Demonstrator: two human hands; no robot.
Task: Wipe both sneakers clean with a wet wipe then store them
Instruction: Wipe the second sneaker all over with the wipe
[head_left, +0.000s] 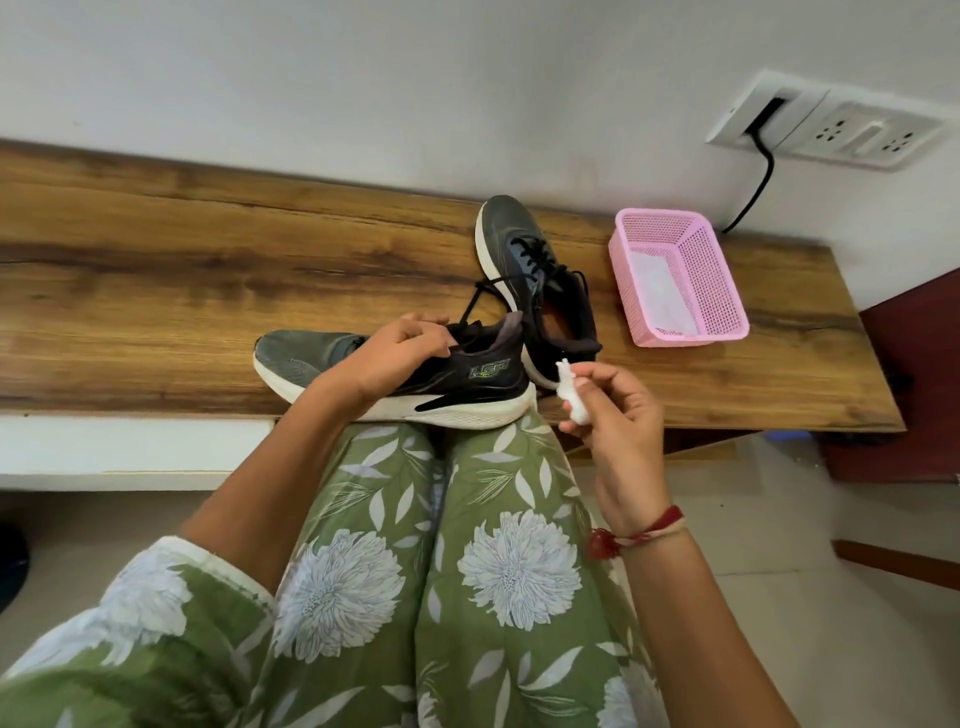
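Risk sits mostly with the near sneaker (400, 387): its sole lies right along the near edge of the bench (156, 291), above your lap; a hard sideways stroke could push it off, so keep your grip firm. Your left hand (387, 358) has its fingers curled round the collar and tongue, clamped on that shoe. Your right hand (621, 410) pinches the wipe (570, 397) between thumb and fingertips, just right of the heel and clear of it. The wipe is wadded small; it looks likely to smear dirt along the white sole unless you refold it. Loose laces (480, 296) loop up toward the far sneaker (530, 280); they could snag your fingers or drag that shoe along.

Near sneaker: long axis runs left to right, toe left, heel right, its outer side facing you. Far sneaker: it stands on the bench behind, long axis running far to near, toe far, heel near and just beside the other heel; I cannot tell whether they touch. The basket (711, 280) sits right of both, apart from them, something white lying in it.
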